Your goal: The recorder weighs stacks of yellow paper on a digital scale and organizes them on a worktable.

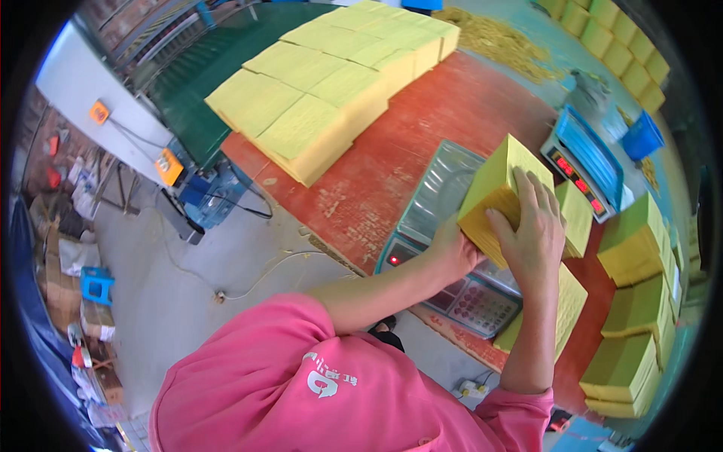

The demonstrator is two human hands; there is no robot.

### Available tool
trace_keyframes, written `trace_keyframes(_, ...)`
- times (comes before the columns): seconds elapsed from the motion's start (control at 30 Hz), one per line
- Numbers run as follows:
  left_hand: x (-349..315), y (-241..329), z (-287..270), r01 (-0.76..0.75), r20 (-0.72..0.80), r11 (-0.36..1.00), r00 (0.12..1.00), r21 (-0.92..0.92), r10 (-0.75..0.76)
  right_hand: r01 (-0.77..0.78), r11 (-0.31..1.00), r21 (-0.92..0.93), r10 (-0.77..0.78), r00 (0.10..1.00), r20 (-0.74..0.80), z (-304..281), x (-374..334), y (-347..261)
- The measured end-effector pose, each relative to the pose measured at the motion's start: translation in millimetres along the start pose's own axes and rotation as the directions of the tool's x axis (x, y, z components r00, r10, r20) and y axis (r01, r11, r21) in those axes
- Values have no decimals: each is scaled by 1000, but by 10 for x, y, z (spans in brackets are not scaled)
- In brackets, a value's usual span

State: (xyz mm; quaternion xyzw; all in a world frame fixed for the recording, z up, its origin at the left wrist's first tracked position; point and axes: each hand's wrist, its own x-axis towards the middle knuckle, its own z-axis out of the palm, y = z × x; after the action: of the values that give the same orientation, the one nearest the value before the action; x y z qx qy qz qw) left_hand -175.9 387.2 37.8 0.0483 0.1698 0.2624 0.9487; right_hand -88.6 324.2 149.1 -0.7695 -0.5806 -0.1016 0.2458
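Note:
Both hands hold one thick stack of yellow sheets (493,188) just above the metal pan of a weighing scale (437,192). My left hand (452,252) supports the stack from below at its near edge. My right hand (531,230) lies on its top and side, fingers spread over it. Behind my right hand a smaller yellow stack (576,218) stands on edge, and another yellow stack (568,305) lies below my right forearm. Pink sleeves cover my upper arms.
A long row of yellow stacks (324,83) lies on the red table (444,113). A second scale with a blue top (587,162) sits to the right. More yellow stacks (636,301) pile up at the right edge. Grey floor, cables and a blue motor (207,192) lie left.

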Motion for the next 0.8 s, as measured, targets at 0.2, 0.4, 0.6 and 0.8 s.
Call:
trace_keyframes(0.2,-907,576,-369,238,-75,943,971,233,-226,83,972,-220,-71,996,60,173,-246,-91)
trace_keyframes(0.4,-1020,2567,-595,7,580,-687,529,727,619,12,979,-202,12,993,119,96,-273,-247)
trace_keyframes(0.6,-785,3442,-742,336,329,-863,822,377,464,51,997,53,-46,996,-77,170,-368,-1022)
trace_keyframes(0.8,-940,3573,-951,33,414,-963,898,269,147,22,942,335,-51,996,77,744,-440,-1791)
